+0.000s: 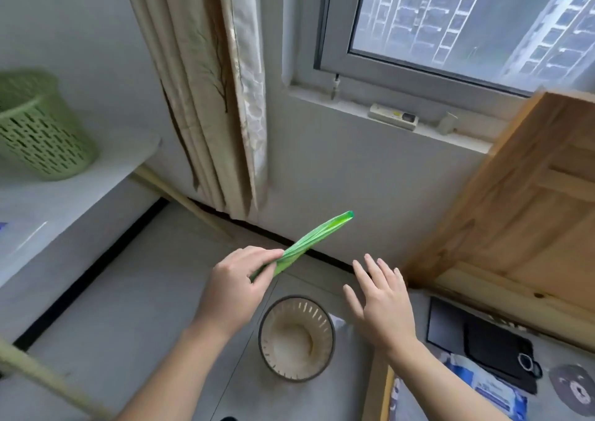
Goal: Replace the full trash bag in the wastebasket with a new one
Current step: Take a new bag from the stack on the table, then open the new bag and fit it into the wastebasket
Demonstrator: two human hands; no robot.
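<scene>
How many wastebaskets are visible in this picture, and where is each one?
2. A green slotted wastebasket stands on the white table at far left. A beige wastebasket stands on the floor below the hands, without a bag. Nothing suggests another is hidden.

Soft daylight, mildly blurred wide-angle view

Light enters through the window [467, 18] – even, with faint shadows; straight lines bow near the edges, and the green basket [38, 127] at left looks smeared.

Left hand [236, 287]: pinches one end of a folded green trash bag [309, 243], which angles up to the right. Right hand [383, 304]: fingers spread, holding nothing, near the bag. Beige slotted wastebasket [273, 350]: unlined, upright on the floor below both hands. Green slotted basket [38, 131]: on a white surface [96, 176] at left.
</scene>
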